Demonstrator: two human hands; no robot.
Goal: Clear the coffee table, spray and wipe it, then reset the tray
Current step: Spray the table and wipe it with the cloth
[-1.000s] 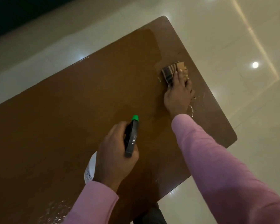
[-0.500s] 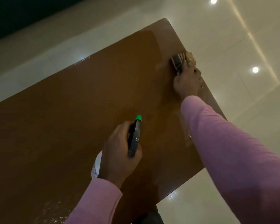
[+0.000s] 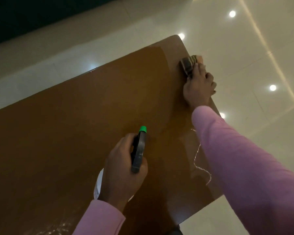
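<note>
Two hands: left (image 3: 120, 168) round spray bottle (image 3: 139, 150), contents unseen; right (image 3: 198, 87) apparently round cloth (image 3: 187, 64).

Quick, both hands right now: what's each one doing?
Left hand: grips the black-headed spray bottle with green nozzle.
Right hand: holds the striped folded cloth against the brown table.

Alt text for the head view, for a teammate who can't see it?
A right hand grips a striped cloth at the right edge of a brown coffee table, while the left hand holds a green-tipped spray bottle above the tabletop. Wet streaks glisten beside the right sleeve.
</note>
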